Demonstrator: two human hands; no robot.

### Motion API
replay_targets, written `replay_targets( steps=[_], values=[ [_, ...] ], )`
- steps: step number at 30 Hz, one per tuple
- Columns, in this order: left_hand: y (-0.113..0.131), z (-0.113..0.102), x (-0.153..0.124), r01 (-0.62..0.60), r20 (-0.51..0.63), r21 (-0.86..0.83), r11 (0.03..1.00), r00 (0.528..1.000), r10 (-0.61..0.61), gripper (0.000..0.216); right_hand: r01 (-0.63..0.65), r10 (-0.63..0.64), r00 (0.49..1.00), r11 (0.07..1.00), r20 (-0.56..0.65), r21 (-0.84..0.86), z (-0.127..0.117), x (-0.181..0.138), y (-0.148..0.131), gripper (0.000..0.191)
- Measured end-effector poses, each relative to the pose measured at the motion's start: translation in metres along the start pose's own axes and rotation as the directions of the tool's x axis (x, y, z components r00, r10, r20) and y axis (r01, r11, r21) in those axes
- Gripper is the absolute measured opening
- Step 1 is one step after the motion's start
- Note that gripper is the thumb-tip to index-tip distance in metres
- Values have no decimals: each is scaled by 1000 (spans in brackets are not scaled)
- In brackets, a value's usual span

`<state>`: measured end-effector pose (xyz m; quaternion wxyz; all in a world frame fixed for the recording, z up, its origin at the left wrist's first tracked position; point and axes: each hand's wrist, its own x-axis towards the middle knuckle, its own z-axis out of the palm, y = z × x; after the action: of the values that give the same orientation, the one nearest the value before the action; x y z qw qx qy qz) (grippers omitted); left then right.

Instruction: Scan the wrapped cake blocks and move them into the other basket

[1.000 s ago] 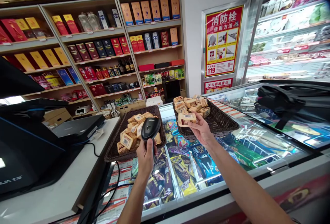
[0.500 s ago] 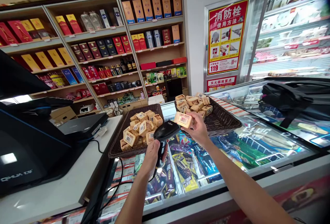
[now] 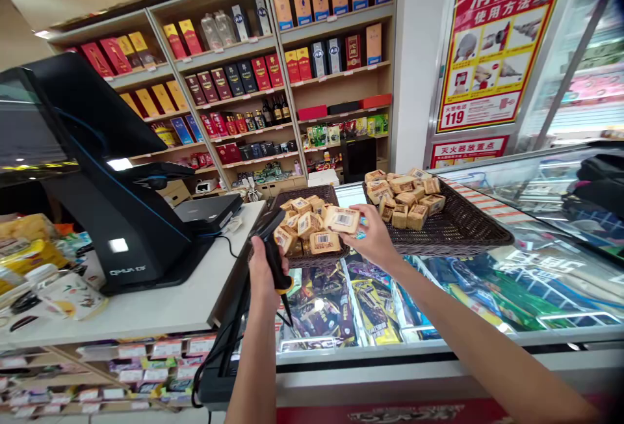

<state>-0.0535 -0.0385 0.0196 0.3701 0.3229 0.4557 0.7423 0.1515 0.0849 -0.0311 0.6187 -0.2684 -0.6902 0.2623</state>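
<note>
My left hand (image 3: 264,269) is wrapped round the handle of a black barcode scanner (image 3: 273,248), its head tilted up beside the left basket. Between the fingers of my right hand (image 3: 373,237) is a small tan packaged block (image 3: 342,219), its barcode facing me. That block is over the right edge of the left wicker basket (image 3: 336,256), which holds several similar blocks (image 3: 309,224). To the right, another dark wicker basket (image 3: 468,225) has more of these blocks (image 3: 403,194) heaped at its left end.
Both baskets stand on a glass-topped freezer (image 3: 351,359) full of wrapped ice creams. A black checkout terminal (image 3: 131,216) stands on the white counter (image 3: 160,307) at left. The scanner's cable (image 3: 214,352) hangs by the freezer's corner. Shelves of boxes (image 3: 234,79) line the back.
The view has swung left. My left hand has moved the scanner leftward, away from the held block. My right hand has carried the block left, from between the baskets to over the left one.
</note>
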Motion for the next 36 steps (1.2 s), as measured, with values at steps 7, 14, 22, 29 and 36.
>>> replay_targets(
  steps=[7,14,22,29,36],
  values=[
    [20,-64,-13,-40,-183,-50,998,983,30,68,259,-173,919,943,354,-210,131,24,-43,52],
    [25,-82,-21,-68,-223,-47,997,973,56,67,421,-148,859,749,490,-511,212,21,-42,29],
    [27,-69,-11,-36,-157,-3,999,987,35,67,493,-191,815,724,547,-483,180,12,-42,22],
    [23,0,5,-49,30,15,999,998,48,66,380,-220,919,719,328,-582,50,28,-32,19],
    [-15,70,18,9,231,70,997,973,-25,66,-400,425,877,390,-223,-829,-94,57,52,39]
  ],
)
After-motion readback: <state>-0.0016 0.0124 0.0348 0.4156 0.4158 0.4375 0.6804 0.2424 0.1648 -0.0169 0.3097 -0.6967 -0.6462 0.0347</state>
